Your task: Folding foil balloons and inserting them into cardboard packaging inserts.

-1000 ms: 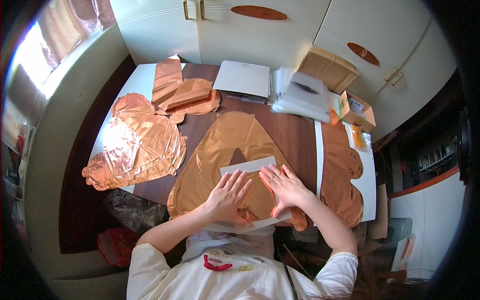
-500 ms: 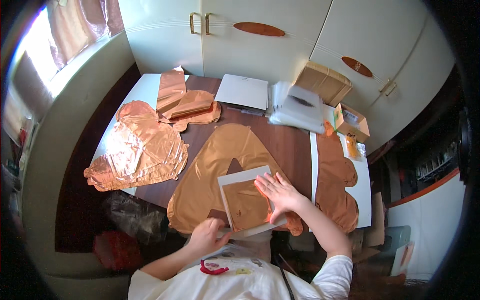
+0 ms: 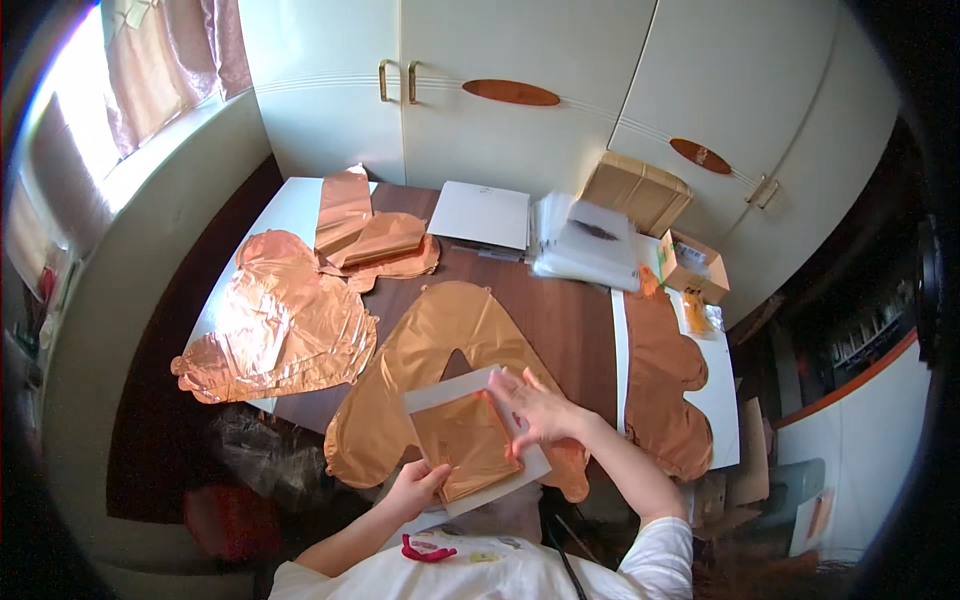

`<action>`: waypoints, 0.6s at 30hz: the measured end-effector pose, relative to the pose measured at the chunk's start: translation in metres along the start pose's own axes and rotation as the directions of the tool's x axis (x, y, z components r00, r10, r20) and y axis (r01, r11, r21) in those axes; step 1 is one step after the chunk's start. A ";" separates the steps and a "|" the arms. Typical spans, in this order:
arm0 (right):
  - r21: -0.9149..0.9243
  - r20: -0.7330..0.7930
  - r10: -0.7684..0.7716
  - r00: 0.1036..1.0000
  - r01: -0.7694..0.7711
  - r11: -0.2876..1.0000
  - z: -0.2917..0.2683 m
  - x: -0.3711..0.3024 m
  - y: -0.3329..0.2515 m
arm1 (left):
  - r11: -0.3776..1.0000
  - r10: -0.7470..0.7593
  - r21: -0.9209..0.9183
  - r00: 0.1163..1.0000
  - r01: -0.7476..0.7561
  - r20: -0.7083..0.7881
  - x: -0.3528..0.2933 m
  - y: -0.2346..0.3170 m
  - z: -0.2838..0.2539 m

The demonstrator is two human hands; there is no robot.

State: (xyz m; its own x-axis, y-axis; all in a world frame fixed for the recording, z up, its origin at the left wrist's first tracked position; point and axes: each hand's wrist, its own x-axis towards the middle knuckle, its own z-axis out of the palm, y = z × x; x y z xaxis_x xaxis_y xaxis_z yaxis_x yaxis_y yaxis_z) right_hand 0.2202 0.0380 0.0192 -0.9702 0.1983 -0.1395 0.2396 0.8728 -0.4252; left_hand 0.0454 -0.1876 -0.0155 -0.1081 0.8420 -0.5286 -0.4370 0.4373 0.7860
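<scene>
A flat, letter-A-shaped copper foil balloon (image 3: 440, 312) lies on the dark wood table in front of me. Above its near part is a white card (image 3: 432, 392), tilted, with a folded square of copper foil (image 3: 462, 432) on it. My left hand (image 3: 416, 488) pinches the near left side of the foil and card between thumb and fingers. Across the right side of the card, my right hand (image 3: 540, 408) rests with its fingers spread and thumb apart. The card's underside is hidden.
Crumpled copper foil balloons (image 3: 290, 325) and folded ones (image 3: 385, 240) lie at left. Another balloon (image 3: 660, 375) is at right. Along the back are a white stack (image 3: 480, 213), clear plastic bags (image 3: 580, 245), a cardboard box (image 3: 637, 190) and a small open box (image 3: 693, 265).
The card with the folded foil has turned and tilted, shifting a little left. My left hand has come onto its near edge, and my right hand has moved along its right side.
</scene>
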 end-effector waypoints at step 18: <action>-0.088 -0.789 0.243 0.564 -0.496 0.864 -0.096 0.034 0.203 | 0.939 0.274 -0.182 0.955 -0.292 -0.116 0.001 0.009 -0.033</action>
State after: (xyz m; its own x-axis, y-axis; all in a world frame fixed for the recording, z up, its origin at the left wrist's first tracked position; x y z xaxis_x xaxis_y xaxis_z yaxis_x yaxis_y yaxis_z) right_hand 0.2327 0.2645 0.0142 -0.5181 0.6760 0.5240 0.6851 0.6948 -0.2190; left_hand 0.0115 -0.1935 -0.0194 -0.3268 0.8869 -0.3265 -0.5409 0.1078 0.8341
